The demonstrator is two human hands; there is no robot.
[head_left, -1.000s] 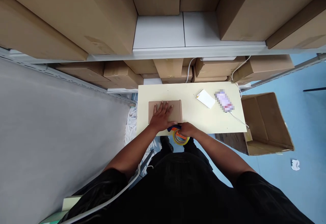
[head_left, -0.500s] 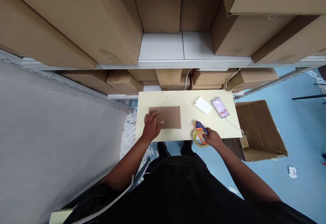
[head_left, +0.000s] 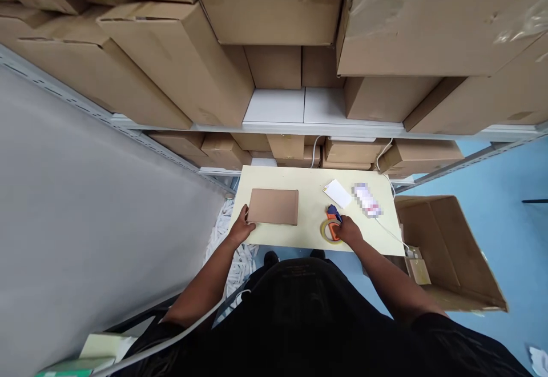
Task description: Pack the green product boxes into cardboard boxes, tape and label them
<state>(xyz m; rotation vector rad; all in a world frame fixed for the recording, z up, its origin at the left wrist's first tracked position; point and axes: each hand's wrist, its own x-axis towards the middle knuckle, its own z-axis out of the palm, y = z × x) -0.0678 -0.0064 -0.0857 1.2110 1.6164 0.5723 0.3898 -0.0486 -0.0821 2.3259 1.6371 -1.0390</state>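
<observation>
A small flat brown cardboard box (head_left: 274, 206) lies on the cream tabletop (head_left: 310, 185), left of its middle. My left hand (head_left: 241, 227) grips the box at its near left corner, thumb along the near edge and fingers at the left side. At the front of the table, my right hand (head_left: 350, 231) is closed on a tape dispenser (head_left: 332, 224), orange and blue, with a roll of yellowish clear tape on it. The dispenser is at the tabletop; whether it rests there I cannot tell.
Behind the dispenser lie a white card-like stack (head_left: 338, 193) and a blurred-out phone-like object (head_left: 367, 200) with a white cable. Shelves (head_left: 274, 115) full of cartons rise beyond the table. A large open carton (head_left: 449, 245) stands at the right, paper strips (head_left: 240, 265) at the left.
My left hand has slid from the top of the box to its near left corner. The dispenser has been lowered to the tabletop in my right hand. The view has tilted up.
</observation>
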